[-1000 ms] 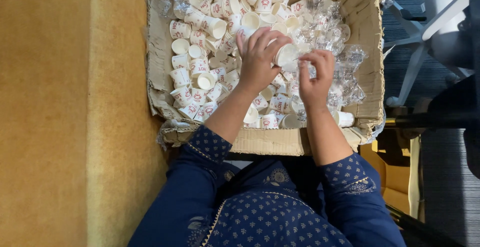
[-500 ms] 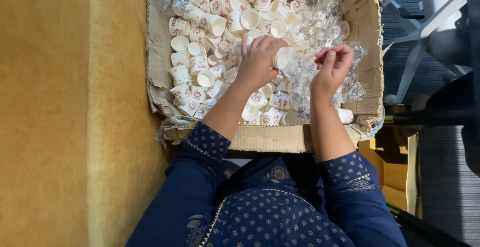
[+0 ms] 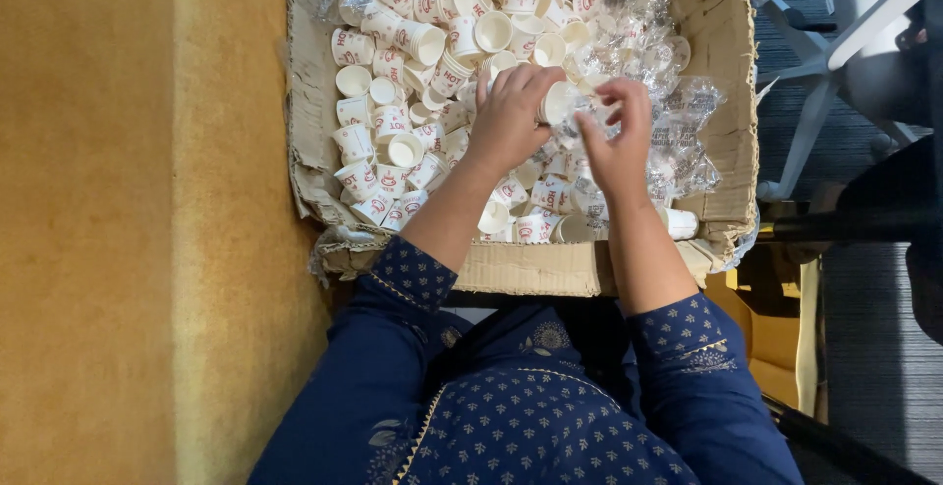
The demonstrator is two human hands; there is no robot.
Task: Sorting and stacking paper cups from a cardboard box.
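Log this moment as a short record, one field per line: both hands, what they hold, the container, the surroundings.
left hand: gripping a small paper cup on its side
right hand: pinching clear plastic wrap at the cup's mouth
container: torn cardboard box
contents: loose white paper cups to the left, crumpled clear wrappers to the right
surroundings: yellow floor; chair base

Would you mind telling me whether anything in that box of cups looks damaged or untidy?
Yes. The cardboard box has a torn, crumpled near-left corner, and the paper cups lie jumbled among loose clear wrappers rather than stacked.
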